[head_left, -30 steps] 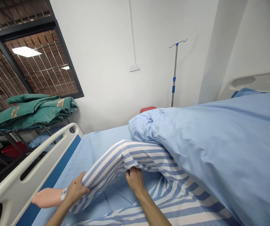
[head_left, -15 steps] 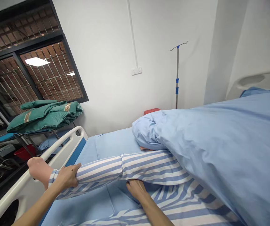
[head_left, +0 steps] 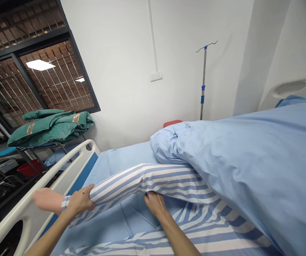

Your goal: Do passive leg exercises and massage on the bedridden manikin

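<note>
A bent leg in blue-and-white striped trousers [head_left: 121, 183] is raised off the bed, its bare, smooth foot [head_left: 46, 200] blurred at the left. My left hand [head_left: 81, 200] wraps round the lower leg just above the ankle. Beneath the knee, my right hand [head_left: 155, 202] holds the leg from underneath, with part of its fingers hidden by the cloth. The other striped trouser leg [head_left: 142, 243] lies on the light blue sheet [head_left: 107, 227] nearer to me. A light blue quilt [head_left: 235, 153] covers the thighs and upper body.
A white footboard [head_left: 59, 167] bounds the bed at the left. Behind it, folded green bedding [head_left: 51, 129] lies on a rack above a red bucket [head_left: 29, 168]. An IV pole [head_left: 203, 78] and a red object [head_left: 172, 123] stand by the wall beyond the bed.
The knee has risen and bends more. The foot has dropped slightly and tilted, while my left hand has shifted a little right with the ankle. My right hand has moved up under the knee.
</note>
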### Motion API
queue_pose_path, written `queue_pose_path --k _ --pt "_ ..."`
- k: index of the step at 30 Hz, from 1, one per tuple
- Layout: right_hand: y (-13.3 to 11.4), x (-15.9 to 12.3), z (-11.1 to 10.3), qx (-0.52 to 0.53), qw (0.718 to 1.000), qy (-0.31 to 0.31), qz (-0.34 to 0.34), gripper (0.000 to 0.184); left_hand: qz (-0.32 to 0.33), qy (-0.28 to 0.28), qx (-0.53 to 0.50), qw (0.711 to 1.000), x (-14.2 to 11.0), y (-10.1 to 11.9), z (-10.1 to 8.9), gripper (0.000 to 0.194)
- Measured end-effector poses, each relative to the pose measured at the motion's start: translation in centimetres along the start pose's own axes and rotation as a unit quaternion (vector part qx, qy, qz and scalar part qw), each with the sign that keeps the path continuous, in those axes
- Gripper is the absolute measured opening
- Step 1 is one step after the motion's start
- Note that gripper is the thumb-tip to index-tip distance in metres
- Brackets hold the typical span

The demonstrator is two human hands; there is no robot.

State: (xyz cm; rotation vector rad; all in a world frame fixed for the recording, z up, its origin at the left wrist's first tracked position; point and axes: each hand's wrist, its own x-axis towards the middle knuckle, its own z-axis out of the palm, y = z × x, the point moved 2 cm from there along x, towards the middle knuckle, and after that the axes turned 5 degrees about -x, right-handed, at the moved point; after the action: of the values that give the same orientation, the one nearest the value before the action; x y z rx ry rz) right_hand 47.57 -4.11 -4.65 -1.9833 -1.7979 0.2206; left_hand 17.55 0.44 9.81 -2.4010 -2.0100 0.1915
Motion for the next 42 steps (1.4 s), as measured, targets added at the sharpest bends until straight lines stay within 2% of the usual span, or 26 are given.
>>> queue_pose_path --k 3,6,10,15,18,20,24,28,31,36,42 --pt "0.5 0.5 -0.2 -0.021 0.999 0.046 0.007 0.030 -0.034 0.017 -0.071 0.997 0.3 0.8 3.0 0.068" --pt "1.0 0.8 -0.5 -0.033 0.994 0.101 0.013 0.026 -0.051 0.039 -0.135 0.989 0.6 2.5 5.4 0.059" --pt "1.3 1.2 -1.2 -0.042 0.984 0.172 0.015 0.021 -0.050 0.072 -0.228 0.970 1.3 5.2 7.5 0.053" --pt "2.1 1.4 -2.0 -0.044 0.965 0.259 -0.001 0.023 -0.065 0.095 -0.344 0.932 1.7 10.0 10.9 0.055" --pt "2.7 1.5 -2.1 -0.050 0.958 0.281 -0.011 0.022 -0.087 0.110 -0.374 0.917 1.6 12.0 12.5 0.054" --pt "2.9 1.6 -2.0 -0.057 0.957 0.284 -0.010 0.021 -0.079 0.114 -0.383 0.913 1.6 12.5 12.9 0.053" --pt "3.1 1.7 -1.9 -0.065 0.957 0.282 -0.008 0.019 -0.034 0.098 -0.400 0.910 1.6 11.8 12.4 0.052" --pt "3.0 1.6 -1.6 -0.074 0.960 0.270 -0.013 0.021 -0.034 0.085 -0.358 0.929 1.5 9.3 10.8 0.056" --pt "2.9 1.4 -1.4 -0.074 0.969 0.236 0.004 0.022 -0.019 0.079 -0.295 0.952 1.3 6.8 8.8 0.056" --pt "2.5 1.0 -1.3 -0.049 0.988 0.146 0.029 0.024 0.007 0.078 -0.165 0.983 1.1 2.5 4.6 0.061" --pt "1.5 0.4 -1.5 -0.029 0.997 0.055 0.043 0.026 0.035 0.057 -0.038 0.997 1.0 -0.4 0.1 0.051"
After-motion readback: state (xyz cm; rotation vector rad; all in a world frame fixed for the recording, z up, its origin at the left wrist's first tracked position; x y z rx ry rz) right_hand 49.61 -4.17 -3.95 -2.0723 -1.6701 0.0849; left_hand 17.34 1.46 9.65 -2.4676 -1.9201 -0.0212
